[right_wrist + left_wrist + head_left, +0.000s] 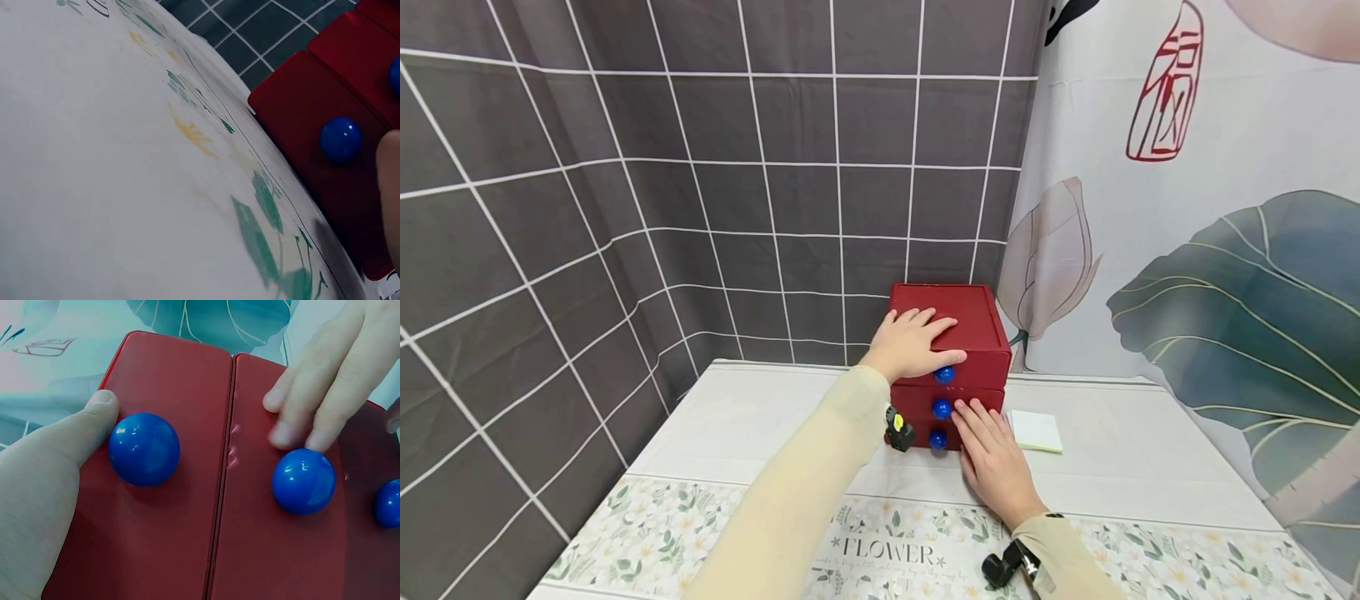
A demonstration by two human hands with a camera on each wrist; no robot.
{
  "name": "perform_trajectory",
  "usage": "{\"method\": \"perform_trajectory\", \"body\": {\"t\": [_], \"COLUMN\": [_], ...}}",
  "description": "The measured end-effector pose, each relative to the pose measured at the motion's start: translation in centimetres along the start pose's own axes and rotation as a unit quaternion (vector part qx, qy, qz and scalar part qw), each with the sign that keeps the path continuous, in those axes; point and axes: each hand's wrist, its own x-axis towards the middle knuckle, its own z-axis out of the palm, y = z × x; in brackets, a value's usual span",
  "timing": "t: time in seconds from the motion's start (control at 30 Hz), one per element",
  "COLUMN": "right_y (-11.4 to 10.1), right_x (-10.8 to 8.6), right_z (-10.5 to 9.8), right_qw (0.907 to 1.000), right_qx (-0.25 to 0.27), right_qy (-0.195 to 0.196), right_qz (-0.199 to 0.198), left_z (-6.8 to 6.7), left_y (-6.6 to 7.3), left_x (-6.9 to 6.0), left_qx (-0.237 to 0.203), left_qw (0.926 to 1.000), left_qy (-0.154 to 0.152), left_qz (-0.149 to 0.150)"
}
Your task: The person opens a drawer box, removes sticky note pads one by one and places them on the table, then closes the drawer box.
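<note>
A small red drawer box (981,317) with blue round knobs stands on the table. My left hand (910,346) rests on its top, fingers spread, the thumb lying along the front edge near the top knob (144,449). At the front of the box, my right hand (996,462) has its fingers fairly straight, with the fingertips by the middle knob (304,481). Whether they touch that knob or only the drawer front I cannot tell. The bottom knob (340,140) stands apart from both hands. No drawer looks pulled out.
A pad of white paper squares (1035,431) lies just right of the box. A floral runner with printed lettering (887,552) covers the table's near part. Behind are a dark gridded curtain (797,200) and a white curtain with leaf prints (1075,108).
</note>
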Motion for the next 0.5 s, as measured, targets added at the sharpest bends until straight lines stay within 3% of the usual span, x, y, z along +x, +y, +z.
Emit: {"method": "perform_trajectory", "body": {"t": [0.5], "right_y": [-0.27], "right_x": [0.46], "right_z": [0.79], "right_qw": [0.9979], "right_qx": [0.064], "right_qy": [-0.013], "right_qz": [0.002], "left_z": [0.09], "left_y": [-0.07], "left_x": [-0.03], "left_qx": [-0.010], "left_qw": [0.9999], "left_qy": [0.002], "left_qz": [0.003]}}
